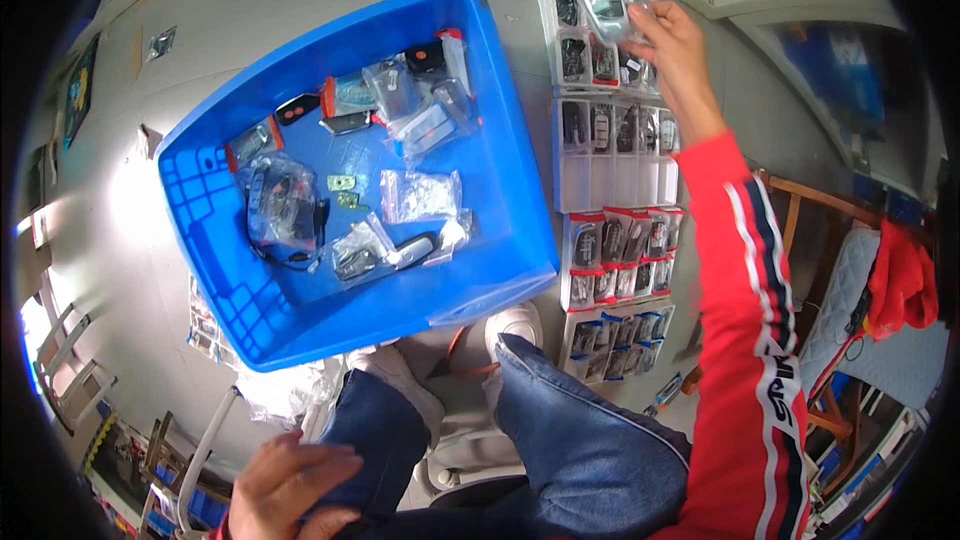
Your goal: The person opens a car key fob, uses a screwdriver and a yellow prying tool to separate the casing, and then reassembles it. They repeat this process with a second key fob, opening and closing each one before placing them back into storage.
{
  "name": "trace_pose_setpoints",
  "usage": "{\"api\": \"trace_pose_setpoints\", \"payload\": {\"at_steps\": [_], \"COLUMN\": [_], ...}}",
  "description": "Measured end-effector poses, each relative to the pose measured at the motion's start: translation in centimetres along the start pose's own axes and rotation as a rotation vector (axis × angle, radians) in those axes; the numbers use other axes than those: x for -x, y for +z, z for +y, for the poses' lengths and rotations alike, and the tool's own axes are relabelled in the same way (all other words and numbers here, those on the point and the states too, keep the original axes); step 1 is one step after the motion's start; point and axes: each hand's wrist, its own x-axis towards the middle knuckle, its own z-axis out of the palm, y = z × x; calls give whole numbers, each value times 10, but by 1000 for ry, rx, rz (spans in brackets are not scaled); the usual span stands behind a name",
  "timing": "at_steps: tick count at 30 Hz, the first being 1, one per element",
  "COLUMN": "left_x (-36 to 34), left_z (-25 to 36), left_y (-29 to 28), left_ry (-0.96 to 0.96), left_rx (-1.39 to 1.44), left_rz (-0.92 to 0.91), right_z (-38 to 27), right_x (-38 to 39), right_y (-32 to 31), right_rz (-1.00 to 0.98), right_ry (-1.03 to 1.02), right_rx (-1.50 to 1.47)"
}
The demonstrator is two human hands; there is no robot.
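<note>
My right hand (683, 52) is stretched far out to the upper right, thumb and fingers pinching a clear plastic bag (606, 8) with a dark and pale item inside. The bag hangs over the far end of a compartment tray (547, 35) of dark key fobs. Close to my lap, my left hand (290, 485) hovers with fingers loosely apart and nothing visible in it. A large blue bin (515, 170) stands before my feet. Inside it lie clear bags of parts (422, 197), a bundle with a black cable (283, 205), small green circuit boards (345, 190) and loose fobs (297, 109).
Nearer along the bin's right side sit a white tray (600, 180) with fobs in its far row, bagged fobs with red edges (622, 250), and others with blue edges (615, 342). A wooden chair (790, 215) stands right, a metal-framed one (205, 450) lower left.
</note>
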Motion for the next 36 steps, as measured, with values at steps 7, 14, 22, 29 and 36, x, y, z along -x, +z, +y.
{"api": "trace_pose_setpoints", "payload": {"at_steps": [7,14,22,29,36], "left_x": [-97,-84,-56,-24,-10], "left_z": [-32,-40,-36,-35,-42], "left_y": [23,98,149,170,188], "left_ry": [73,23,-96,-63,-69], "left_rx": [592,1144,1242,1116,1271], "left_rz": [169,96,203,136,118], "right_z": [-96,-84,-67,-59,-63], "right_x": [158,203,216,239,271], "right_y": [61,83,101,115,120], "right_rz": [-640,-678,-798,-1092,-980], "right_ry": [86,228,178,284,371], "right_rx": [11,77,-43,-46,-57]}}
